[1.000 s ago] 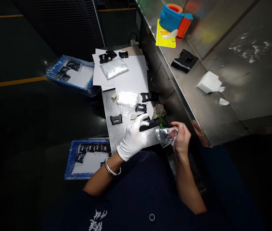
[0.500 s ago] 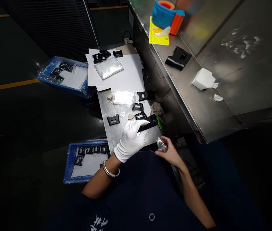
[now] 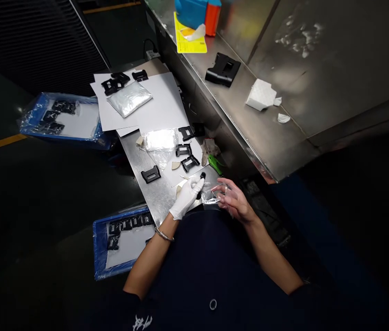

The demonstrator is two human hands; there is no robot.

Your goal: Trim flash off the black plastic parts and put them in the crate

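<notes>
My left hand (image 3: 188, 196), in a white glove, is closed on a black plastic part (image 3: 203, 176) at the near end of the metal table; most of the part is hidden by the glove. My bare right hand (image 3: 233, 200) grips a clear plastic bag (image 3: 211, 195), which reaches toward the part. Beyond my hands, black frames (image 3: 189, 163) lie on white paper, and one more black frame (image 3: 151, 174) is on the bare metal at the left. A pile of clear bags (image 3: 161, 140) rests behind them.
Blue bins (image 3: 99, 248) with wrapped parts stand left of the table (image 3: 135, 161). Green-handled pliers (image 3: 215, 164) lie by the right edge. The raised metal shelf (image 3: 228, 110) holds a black part (image 3: 223, 70), white foam (image 3: 261, 94) and a blue-orange object (image 3: 194, 14).
The view has shifted, so the table sits further left. My left hand has tilted the black part down and drawn it nearer. The bag, crumpled before, is now spread out beside it in my right hand.
</notes>
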